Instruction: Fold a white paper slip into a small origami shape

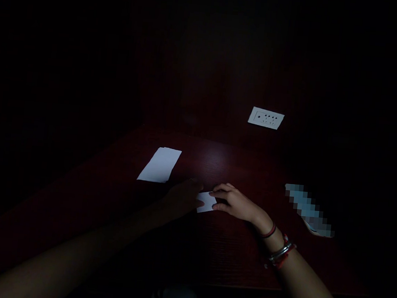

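Observation:
A small white piece of paper (206, 202) lies between my two hands, low over the dark red table or resting on it; I cannot tell which. My left hand (183, 196) is in deep shadow, its thumb over the paper's left edge and its other fingers hard to make out. From the right, my right hand (237, 203) holds the paper's right edge with thumb and fingertips. A bracelet (281, 251) and a dark red band circle the right wrist. Several larger white sheets of paper (160, 165) lie stacked slightly unevenly beyond my left hand.
The dark red wooden table (230, 258) ends at a front edge near my body. To the right lies a flat, pixelated bluish object (307, 209), its kind unclear. A white wall socket (266, 118) sits on the back panel. The surroundings are very dark.

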Demonstrator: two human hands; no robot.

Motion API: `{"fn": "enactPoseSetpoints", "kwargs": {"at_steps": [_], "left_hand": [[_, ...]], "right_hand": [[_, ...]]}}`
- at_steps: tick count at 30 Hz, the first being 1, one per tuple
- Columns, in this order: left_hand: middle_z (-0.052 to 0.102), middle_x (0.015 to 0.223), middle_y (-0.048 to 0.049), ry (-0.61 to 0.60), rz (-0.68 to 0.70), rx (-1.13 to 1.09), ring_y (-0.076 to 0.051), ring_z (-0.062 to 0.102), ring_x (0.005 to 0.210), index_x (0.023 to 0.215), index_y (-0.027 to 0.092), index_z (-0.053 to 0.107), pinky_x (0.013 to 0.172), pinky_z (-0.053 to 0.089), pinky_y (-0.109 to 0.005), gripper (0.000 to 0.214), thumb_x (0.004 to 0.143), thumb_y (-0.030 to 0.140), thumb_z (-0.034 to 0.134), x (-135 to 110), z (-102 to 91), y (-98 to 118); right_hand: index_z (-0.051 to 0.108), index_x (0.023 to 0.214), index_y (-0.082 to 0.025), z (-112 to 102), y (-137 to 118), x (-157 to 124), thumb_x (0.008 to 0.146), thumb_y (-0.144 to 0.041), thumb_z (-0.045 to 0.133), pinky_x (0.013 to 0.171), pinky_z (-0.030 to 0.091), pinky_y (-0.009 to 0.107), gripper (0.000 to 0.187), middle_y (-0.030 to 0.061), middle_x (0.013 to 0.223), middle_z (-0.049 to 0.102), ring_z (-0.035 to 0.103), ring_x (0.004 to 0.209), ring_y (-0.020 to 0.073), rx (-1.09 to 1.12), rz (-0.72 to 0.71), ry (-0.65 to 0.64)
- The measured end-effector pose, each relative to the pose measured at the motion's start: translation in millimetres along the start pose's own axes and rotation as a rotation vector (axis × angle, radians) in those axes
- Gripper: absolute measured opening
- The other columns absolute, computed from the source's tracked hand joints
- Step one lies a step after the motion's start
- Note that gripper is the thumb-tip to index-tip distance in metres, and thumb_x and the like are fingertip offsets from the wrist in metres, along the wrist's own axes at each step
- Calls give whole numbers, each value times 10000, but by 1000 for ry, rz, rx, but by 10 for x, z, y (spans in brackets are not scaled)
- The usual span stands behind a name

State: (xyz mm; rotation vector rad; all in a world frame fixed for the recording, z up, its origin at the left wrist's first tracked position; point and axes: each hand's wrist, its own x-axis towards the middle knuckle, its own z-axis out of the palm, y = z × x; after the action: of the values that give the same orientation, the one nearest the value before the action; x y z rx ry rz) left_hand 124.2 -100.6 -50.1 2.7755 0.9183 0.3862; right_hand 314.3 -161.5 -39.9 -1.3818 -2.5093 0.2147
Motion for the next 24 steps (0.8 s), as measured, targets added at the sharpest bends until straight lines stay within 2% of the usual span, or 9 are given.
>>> {"fn": "enactPoseSetpoints", "kwargs": {"at_steps": [4, 8, 14, 17, 20, 22, 24], "left_hand": [[529, 835, -35, -89, -100, -83, -177, 487, 765, 888, 169, 490, 582, 346, -245, 353, 635, 413, 527, 50, -68, -39], [533, 711, -4, -178, -159, -186, -149, 492, 660, 814, 176, 496, 509, 314, -221, 318, 596, 401, 554, 92, -130, -63], [499, 787, -14, -55, -51, -218, -153, 463, 741, 734, 163, 484, 571, 330, -225, 284, 532, 321, 607, 108, -156, -82], [495, 705, 12, -88, -17, -337, -119, 466, 656, 719, 163, 457, 512, 323, -202, 205, 583, 274, 563, 108, -172, -68], [487, 652, 34, -82, -9, -498, -90, 465, 586, 744, 170, 437, 487, 329, -187, 157, 644, 271, 505, 109, -182, -66], [500, 667, 33, -40, -20, -593, -86, 476, 586, 777, 173, 428, 501, 346, -189, 172, 666, 291, 487, 121, -173, -85], [517, 692, 24, 0, -50, -680, -90, 493, 599, 802, 172, 420, 515, 362, -196, 199, 669, 304, 488, 144, -153, -115]], "right_hand": [[511, 1048, -167, -21, -4, 5, 777, -312, 402, 802, 343, 289, 325, 79, 1023, 474, 411, 945, 160, 15, -19, -24], [556, 959, -152, -6, -39, 46, 762, -229, 440, 795, 342, 262, 240, 63, 923, 521, 454, 866, 132, 91, 21, 72], [543, 929, -144, 27, -61, 97, 645, -275, 579, 637, 378, 226, 315, 29, 771, 534, 478, 687, 108, 257, 208, 118], [575, 753, -142, 37, -52, 107, 618, -266, 595, 613, 368, 219, 184, 9, 713, 523, 468, 657, 97, 313, 244, 119], [522, 676, -131, 46, -42, 104, 634, -258, 564, 545, 369, 207, 140, -12, 626, 510, 471, 584, 84, 517, 288, 124], [478, 728, -137, 51, -33, 98, 657, -252, 533, 485, 368, 196, 146, -25, 582, 505, 480, 516, 76, 743, 332, 133], [440, 789, -152, 53, -23, 94, 660, -244, 525, 447, 370, 189, 180, -38, 572, 502, 483, 464, 69, 931, 361, 197]]}}
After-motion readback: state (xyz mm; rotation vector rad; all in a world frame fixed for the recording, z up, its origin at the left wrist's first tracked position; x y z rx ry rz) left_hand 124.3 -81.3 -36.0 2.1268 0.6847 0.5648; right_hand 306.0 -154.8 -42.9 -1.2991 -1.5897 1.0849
